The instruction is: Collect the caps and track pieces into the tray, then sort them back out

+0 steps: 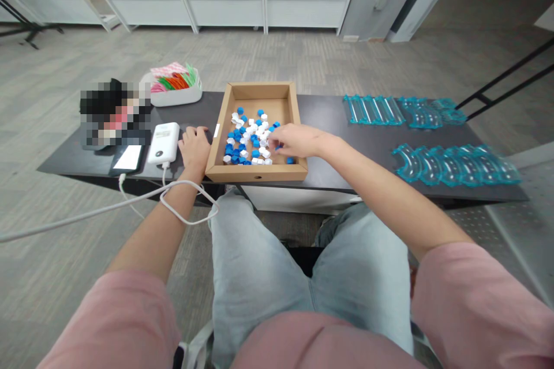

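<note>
A shallow cardboard box [298,117] stands in front of me on the dark table. Loose blue and white pieces [255,137], small and faceted like little blocks, lie scattered in it. My right hand [289,137] reaches in over the box's right side, its fingers curled down at the pieces. Whatever lies between those fingertips is hidden. Beside the box's left wall, my left hand [194,147] rests on the table with its fingers stretched out, holding nothing. A white power bank [163,144] with a cable plugged in lies just left of that hand.
A phone [128,155] and a pixelated patch [115,112] are at the left. Behind them stands a white basket [179,97] of colourful strips. Clear teal-edged plastic pieces [374,110] lie in rows at the right. A white cable [108,207] crosses my left forearm.
</note>
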A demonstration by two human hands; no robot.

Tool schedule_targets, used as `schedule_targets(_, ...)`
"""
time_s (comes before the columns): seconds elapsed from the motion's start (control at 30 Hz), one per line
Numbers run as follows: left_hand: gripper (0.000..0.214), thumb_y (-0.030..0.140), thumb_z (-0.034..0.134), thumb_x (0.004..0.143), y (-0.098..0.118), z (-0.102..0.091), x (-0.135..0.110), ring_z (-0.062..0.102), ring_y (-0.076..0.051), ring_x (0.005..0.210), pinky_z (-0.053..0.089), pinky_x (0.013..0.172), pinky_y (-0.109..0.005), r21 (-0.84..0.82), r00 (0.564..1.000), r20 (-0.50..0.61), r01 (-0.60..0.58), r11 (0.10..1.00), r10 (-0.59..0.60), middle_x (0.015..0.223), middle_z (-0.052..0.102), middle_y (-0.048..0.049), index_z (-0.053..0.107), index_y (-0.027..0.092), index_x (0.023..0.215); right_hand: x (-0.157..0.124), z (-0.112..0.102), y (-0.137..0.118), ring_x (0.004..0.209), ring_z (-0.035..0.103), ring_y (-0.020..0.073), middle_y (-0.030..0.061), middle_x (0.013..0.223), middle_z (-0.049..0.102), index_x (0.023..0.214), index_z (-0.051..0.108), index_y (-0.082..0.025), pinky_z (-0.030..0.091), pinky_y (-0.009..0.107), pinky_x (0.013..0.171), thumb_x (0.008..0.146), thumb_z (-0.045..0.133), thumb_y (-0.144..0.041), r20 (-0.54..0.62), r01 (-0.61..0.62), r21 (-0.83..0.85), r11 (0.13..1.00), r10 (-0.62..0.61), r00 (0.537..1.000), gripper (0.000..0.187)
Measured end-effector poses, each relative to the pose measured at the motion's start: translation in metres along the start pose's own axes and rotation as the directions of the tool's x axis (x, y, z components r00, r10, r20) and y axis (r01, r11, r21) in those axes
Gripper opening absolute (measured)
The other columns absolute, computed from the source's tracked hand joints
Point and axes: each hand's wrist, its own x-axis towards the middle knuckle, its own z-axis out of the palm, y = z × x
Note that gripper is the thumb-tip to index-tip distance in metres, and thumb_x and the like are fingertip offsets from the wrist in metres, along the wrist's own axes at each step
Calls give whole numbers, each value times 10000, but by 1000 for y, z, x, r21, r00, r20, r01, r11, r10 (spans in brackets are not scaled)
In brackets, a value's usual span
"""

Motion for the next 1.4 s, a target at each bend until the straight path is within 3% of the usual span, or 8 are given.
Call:
schedule_targets(0.1, 544, 301, 433, 1157, 0, -2, -1, 554, -458, 1495, 433, 1222, -545, -11, 1000, 18, 0, 1000, 0, 1638, 594, -314, 627, 114, 1629, -22, -4, 29, 1142, 725, 279, 106, 1291, 788, 1259, 818, -232, 584, 399, 980, 1045, 735, -233, -355, -27, 107, 994, 64, 933, 230)
schedule_targets(0.27, 536, 272, 388, 1193, 0, -8, -4, 525, -414, 1479, 390, 1197, -509, -32, 998, 65, -14, 999, 16, 1639, 558, -302, 589, 69, 1647, -61, 33, 99, 1142, 703, 301, 134, 1310, 735, 1266, 788, -229, 612, 433, 924, 1071, 683, -292, -654, -330, 250, 910, 410, 635, 231)
schedule_targets(0.53, 564, 247, 351, 1173, -5, -1, 2, 529, -412, 1466, 408, 1189, -508, -23, 999, 48, -5, 1000, 6, 1632, 574, -290, 600, 83, 1652, -73, 78, 121, 1148, 722, 319, 140, 1238, 749, 1090, 786, -226, 610, 465, 1036, 983, 725, -297, -563, -387, 269, 882, 470, 680, 141)
schedule_targets(0.83, 614, 266, 324, 1121, -3, 4, 2, 567, -469, 1476, 461, 1213, -565, 12, 1000, -3, 7, 1000, -7, 1630, 604, -322, 648, 128, 1623, -74, 69, 118, 1043, 697, 284, 135, 1227, 778, 1202, 734, -231, 567, 410, 868, 1018, 608, -310, -644, -409, 400, 820, 569, 511, 237)
schedule_targets(0.9, 622, 278, 327, 1117, -3, 4, 3, 567, -477, 1481, 458, 1226, -576, 3, 1000, 2, 11, 1000, -11, 1633, 606, -327, 653, 125, 1623, -72, 56, 100, 983, 688, 268, 116, 1175, 794, 1205, 745, -232, 548, 399, 864, 1043, 599, -329, -630, -364, 380, 850, 526, 571, 238)
schedule_targets(1.03, 625, 276, 330, 1111, -3, 4, 3, 566, -476, 1489, 452, 1237, -576, -14, 1000, 1, 12, 1000, -12, 1647, 607, -320, 655, 138, 1627, -55, 16, 43, 990, 704, 270, 85, 1122, 832, 1179, 811, -244, 488, 416, 970, 1047, 680, -372, -424, -164, 143, 976, 210, 881, 225)
schedule_targets(1.1, 624, 273, 334, 1111, -3, 4, 3, 567, -474, 1490, 450, 1237, -575, -17, 1000, -1, 13, 1000, -13, 1650, 607, -318, 654, 138, 1628, -40, -1, 19, 1046, 724, 283, 73, 1098, 850, 1118, 842, -255, 434, 427, 1026, 1018, 738, -352, -242, -72, -10, 997, 67, 968, 173)
schedule_targets(1.4, 602, 315, 377, 1124, -1, 3, 1, 576, -472, 1491, 456, 1236, -572, -7, 1000, -11, 5, 1000, -6, 1632, 615, -313, 657, 133, 1625, 15, 11, 10, 955, 762, 269, -4, 829, 834, 867, 878, -315, 429, 424, 957, 882, 905, -315, 214, -28, -268, 963, 87, 973, 31)
